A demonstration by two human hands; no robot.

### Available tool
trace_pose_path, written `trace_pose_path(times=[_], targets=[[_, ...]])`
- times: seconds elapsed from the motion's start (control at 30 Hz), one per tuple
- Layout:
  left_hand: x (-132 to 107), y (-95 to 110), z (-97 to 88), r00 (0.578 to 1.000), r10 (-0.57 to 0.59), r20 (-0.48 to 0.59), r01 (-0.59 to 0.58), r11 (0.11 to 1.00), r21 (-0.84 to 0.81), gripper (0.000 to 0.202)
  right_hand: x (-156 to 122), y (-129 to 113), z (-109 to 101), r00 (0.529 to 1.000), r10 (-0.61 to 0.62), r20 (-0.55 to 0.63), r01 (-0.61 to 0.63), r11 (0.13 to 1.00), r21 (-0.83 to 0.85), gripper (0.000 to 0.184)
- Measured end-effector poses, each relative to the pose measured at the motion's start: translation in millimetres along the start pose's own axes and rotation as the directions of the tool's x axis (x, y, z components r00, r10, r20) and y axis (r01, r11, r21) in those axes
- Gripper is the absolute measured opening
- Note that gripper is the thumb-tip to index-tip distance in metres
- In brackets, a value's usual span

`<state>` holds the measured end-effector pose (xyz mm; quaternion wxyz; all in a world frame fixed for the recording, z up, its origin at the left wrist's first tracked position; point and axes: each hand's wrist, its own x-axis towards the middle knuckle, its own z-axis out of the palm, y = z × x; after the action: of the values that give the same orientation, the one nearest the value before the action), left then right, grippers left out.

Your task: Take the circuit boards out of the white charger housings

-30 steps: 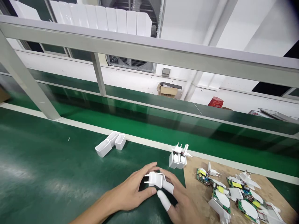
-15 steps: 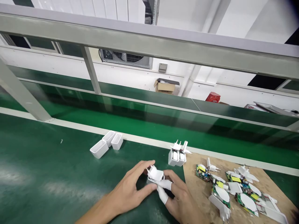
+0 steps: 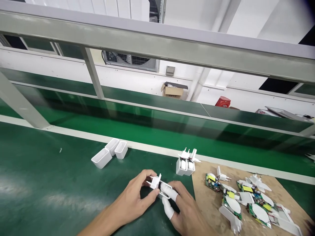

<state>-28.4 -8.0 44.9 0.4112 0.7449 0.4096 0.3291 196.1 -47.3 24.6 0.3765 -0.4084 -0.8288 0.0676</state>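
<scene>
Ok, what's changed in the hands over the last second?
The white plug piece has shifted toward the left hand and tilted, showing more of the white casing by the right hand. Neither hand visibly let go. The three white boxes and two filled boxes stayed put.

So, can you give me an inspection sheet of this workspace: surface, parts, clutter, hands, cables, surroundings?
Surface: green bench; brown board at right.
Parts: white plug piece and white case in hand; three open cases at left; two part-filled cases near the board; circuit boards and plug parts on it.
Clutter: small white scrap, bench left.
Hands: left hand grips the plug piece; right hand, thumb and forefinger covered in white, holds the case.
Cables: dark cable beside the fan unit.
Surroundings: metal rail; cardboard box and red object beyond it.
</scene>
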Motion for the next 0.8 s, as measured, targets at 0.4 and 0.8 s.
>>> trace_pose_path(times=[0.4, 0.8], targets=[[-15.0, -4.8, 24.7, 0.946, 0.298, -0.125, -0.291, 0.954, 0.072, 0.07, 1.4, -3.1, 10.4, 0.863, 0.479, 0.159, -0.394, 0.442, 0.806, 0.053], [-13.3, -0.9, 14.9, 0.964, 0.262, -0.042, -0.249, 0.949, 0.193, 0.069, -16.0, 1.7, 18.8, 0.747, 0.663, 0.056, -0.627, 0.673, 0.393, 0.048]])
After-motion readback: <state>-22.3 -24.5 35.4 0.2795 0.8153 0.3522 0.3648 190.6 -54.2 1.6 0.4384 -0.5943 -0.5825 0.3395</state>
